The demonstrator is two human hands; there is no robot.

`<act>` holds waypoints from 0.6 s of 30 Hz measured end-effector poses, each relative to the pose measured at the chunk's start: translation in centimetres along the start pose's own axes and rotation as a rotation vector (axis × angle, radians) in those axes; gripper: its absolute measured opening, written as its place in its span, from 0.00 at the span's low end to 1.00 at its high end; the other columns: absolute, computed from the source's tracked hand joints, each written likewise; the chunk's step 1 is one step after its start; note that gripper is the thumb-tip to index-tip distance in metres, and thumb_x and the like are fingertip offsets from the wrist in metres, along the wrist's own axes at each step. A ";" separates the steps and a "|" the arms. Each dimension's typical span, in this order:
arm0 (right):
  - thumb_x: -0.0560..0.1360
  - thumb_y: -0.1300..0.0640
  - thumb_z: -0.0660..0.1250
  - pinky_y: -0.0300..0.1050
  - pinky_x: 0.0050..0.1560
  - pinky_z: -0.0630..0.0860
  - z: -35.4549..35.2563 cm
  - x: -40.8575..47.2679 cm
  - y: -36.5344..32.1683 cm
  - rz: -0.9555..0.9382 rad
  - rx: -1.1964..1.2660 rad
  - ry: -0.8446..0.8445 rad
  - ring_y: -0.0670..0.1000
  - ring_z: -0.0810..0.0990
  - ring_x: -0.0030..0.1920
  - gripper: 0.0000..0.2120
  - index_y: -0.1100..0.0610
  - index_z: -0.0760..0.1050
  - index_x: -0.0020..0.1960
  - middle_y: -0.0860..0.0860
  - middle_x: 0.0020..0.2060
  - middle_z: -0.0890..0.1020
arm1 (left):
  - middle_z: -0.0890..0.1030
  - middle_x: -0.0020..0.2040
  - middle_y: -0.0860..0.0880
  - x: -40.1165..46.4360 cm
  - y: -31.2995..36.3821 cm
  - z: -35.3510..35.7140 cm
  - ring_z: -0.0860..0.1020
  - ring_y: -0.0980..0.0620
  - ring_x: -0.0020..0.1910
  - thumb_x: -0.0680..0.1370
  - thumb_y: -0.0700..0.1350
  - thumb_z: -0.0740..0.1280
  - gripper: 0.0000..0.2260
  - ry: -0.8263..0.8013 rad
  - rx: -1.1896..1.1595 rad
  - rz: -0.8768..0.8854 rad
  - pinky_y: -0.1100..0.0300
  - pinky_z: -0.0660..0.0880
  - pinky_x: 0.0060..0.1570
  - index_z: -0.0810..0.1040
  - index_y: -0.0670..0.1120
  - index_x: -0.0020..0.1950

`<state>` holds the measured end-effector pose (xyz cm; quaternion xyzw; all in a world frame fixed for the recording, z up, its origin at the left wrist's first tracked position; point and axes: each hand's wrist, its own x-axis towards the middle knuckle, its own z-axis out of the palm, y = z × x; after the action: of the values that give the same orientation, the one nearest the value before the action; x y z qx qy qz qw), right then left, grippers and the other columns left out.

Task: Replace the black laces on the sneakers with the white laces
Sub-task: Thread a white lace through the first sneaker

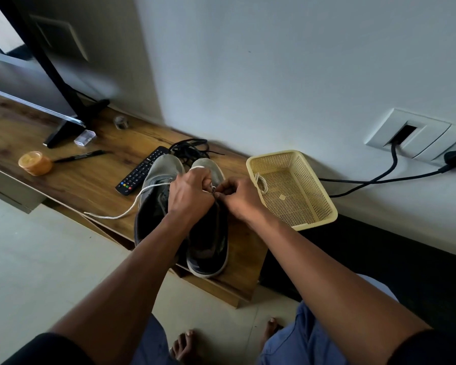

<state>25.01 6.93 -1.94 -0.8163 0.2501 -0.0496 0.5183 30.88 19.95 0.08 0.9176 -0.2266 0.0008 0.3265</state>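
Hands (190, 191) over sneakers (208, 233), basket (324, 206) beside.

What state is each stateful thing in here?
Left hand: pinching white lace.
Right hand: pinching at right sneaker's eyelets.
Left sneaker: white lace trailing off it.
Black laces: removed, piled behind sneakers.
Basket: upright, holds a second white lace.

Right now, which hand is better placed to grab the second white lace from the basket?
Right. The right hand works beside the basket, where the spare white lace hangs at its near rim; the left hand would probably cross over.
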 end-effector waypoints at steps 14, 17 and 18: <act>0.75 0.63 0.77 0.34 0.34 0.75 0.2 -0.8 0.5 0.024 0.127 0.042 0.45 0.83 0.34 0.03 0.57 0.85 0.46 0.50 0.37 0.86 | 0.81 0.35 0.49 0.3 -0.6 -0.2 0.79 0.45 0.39 0.69 0.38 0.69 0.08 -0.030 -0.056 -0.079 0.52 0.72 0.40 0.72 0.45 0.34; 0.76 0.65 0.75 0.36 0.33 0.77 0.1 -0.9 0.3 0.059 0.193 0.018 0.48 0.83 0.35 0.02 0.60 0.85 0.48 0.54 0.39 0.86 | 0.82 0.35 0.52 0.3 -0.5 -0.4 0.80 0.50 0.40 0.68 0.38 0.72 0.06 -0.052 -0.084 -0.104 0.53 0.74 0.42 0.76 0.47 0.36; 0.76 0.65 0.75 0.37 0.33 0.78 0.1 -0.9 0.3 0.060 0.199 0.017 0.48 0.83 0.35 0.02 0.60 0.84 0.47 0.54 0.39 0.86 | 0.82 0.35 0.52 0.3 -0.5 -0.4 0.79 0.51 0.39 0.68 0.38 0.72 0.07 -0.058 -0.086 -0.108 0.54 0.73 0.41 0.77 0.47 0.36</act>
<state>24.14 7.36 -2.07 -0.7526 0.2724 -0.0654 0.5959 31.45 20.40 0.20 0.9133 -0.1860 -0.0530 0.3584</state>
